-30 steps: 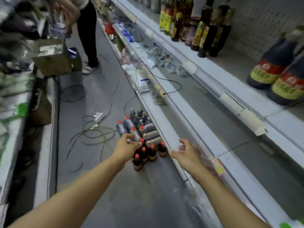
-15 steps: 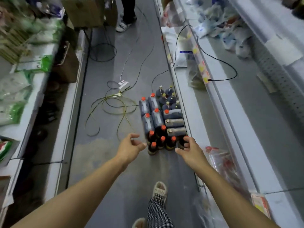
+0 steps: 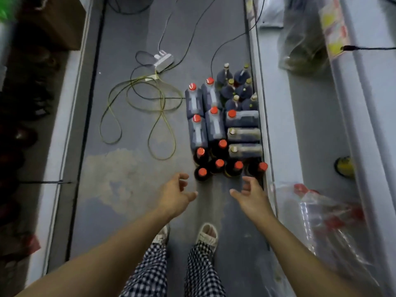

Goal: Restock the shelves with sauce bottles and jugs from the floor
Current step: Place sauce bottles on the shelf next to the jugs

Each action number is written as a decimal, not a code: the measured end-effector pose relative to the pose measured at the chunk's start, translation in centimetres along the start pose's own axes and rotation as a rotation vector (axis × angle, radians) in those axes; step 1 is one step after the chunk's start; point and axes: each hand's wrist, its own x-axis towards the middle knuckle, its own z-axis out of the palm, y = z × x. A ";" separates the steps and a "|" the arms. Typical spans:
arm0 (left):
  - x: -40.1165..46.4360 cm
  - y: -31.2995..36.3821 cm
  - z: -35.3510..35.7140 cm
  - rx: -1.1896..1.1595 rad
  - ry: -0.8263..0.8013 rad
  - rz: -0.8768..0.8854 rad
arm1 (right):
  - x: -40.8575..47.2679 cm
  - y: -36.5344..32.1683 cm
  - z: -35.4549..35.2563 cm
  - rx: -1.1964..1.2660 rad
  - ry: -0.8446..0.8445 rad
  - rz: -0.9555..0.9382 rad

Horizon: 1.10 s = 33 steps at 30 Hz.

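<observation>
Both hands hang above the floor (image 3: pixel 132 189), fingers loosely spread, holding nothing. The bottles (image 3: pixel 218 166) stand at 12 o'clock, just beyond the left hand (image 3: pixel 174 197) and right hand (image 3: pixel 250 197), untouched.

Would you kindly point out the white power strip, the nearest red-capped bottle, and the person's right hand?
White power strip (image 3: pixel 164 60), head view, middle of its casing.
Nearest red-capped bottle (image 3: pixel 202 172), head view, on its red cap.
Right hand (image 3: pixel 250 195), head view, middle of the hand.
</observation>
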 end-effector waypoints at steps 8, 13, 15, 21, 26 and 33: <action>12.3 -7.1 5.9 0.113 -0.010 0.037 | 10.7 6.4 7.6 0.085 0.085 0.001; 19.9 -10.7 9.2 0.172 -0.006 0.146 | 16.1 10.3 12.1 0.150 0.196 -0.040; 22.4 -11.9 10.5 0.177 -0.003 0.232 | 18.0 11.7 13.5 0.167 0.208 -0.082; 27.8 -15.0 13.5 0.097 -0.058 0.472 | 24.9 13.7 16.7 0.122 0.220 -0.310; 29.4 -16.5 14.3 0.053 -0.038 0.568 | 28.8 14.1 18.6 0.154 0.306 -0.318; 29.5 -16.8 13.0 0.120 -0.102 0.626 | 27.6 14.9 19.7 0.158 0.429 -0.301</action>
